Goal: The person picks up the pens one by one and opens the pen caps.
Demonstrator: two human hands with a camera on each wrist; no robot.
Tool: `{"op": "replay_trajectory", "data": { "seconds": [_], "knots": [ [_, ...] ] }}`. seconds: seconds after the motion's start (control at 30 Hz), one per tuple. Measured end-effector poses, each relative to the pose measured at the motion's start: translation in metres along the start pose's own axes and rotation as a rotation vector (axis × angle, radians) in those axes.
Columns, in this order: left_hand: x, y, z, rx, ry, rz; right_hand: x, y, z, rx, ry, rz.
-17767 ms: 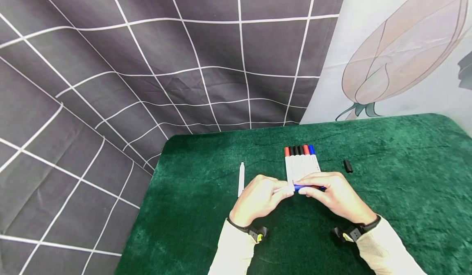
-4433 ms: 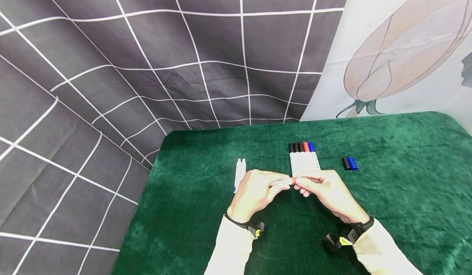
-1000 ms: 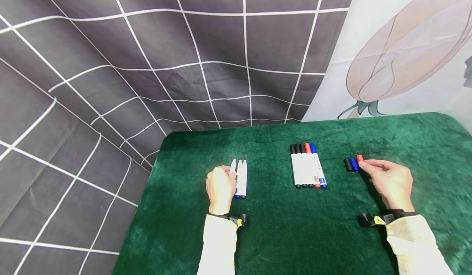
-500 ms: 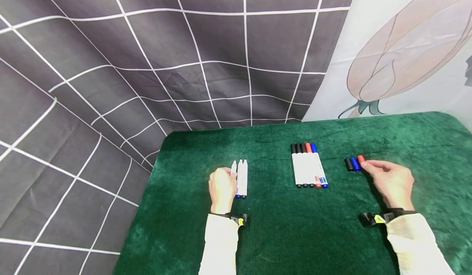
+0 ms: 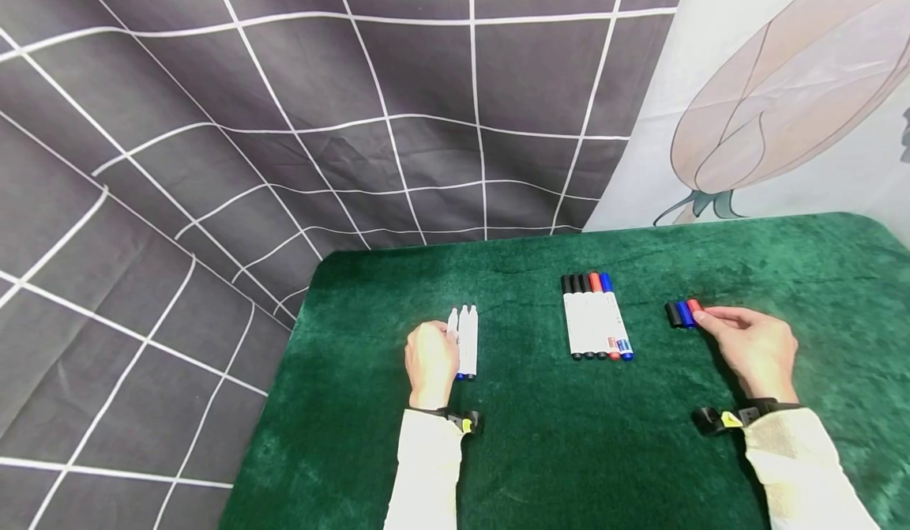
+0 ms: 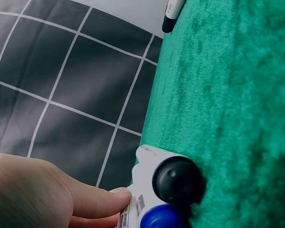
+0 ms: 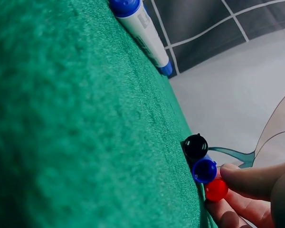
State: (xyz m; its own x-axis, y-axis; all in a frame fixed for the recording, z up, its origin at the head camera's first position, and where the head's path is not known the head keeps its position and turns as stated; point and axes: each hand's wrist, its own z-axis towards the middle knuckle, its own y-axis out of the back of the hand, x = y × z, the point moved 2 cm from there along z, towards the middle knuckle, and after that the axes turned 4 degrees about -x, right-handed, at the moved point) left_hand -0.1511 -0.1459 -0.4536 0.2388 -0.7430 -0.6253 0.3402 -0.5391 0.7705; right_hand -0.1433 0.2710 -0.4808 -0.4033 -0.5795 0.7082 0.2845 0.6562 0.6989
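Red cap in right hand, uncapped marker in left hand

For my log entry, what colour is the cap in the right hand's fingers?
The cap is red, clearest in the right wrist view.

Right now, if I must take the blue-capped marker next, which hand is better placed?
The right hand, probably: the blue-capped marker lies nearer to it than to the left hand. Both are busy, though: the right pinches the red cap, the left an uncapped marker.
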Motion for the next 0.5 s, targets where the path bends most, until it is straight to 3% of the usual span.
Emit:
{"op": "replay_trajectory", "data": {
  "seconds": [0.5],
  "knots": [
    [-0.0005,-0.0098,-0.0008,-0.039,-0.054,-0.010,-0.0002,-0.0012,-0.0006,-0.032,0.027,0.003]
  ]
}}
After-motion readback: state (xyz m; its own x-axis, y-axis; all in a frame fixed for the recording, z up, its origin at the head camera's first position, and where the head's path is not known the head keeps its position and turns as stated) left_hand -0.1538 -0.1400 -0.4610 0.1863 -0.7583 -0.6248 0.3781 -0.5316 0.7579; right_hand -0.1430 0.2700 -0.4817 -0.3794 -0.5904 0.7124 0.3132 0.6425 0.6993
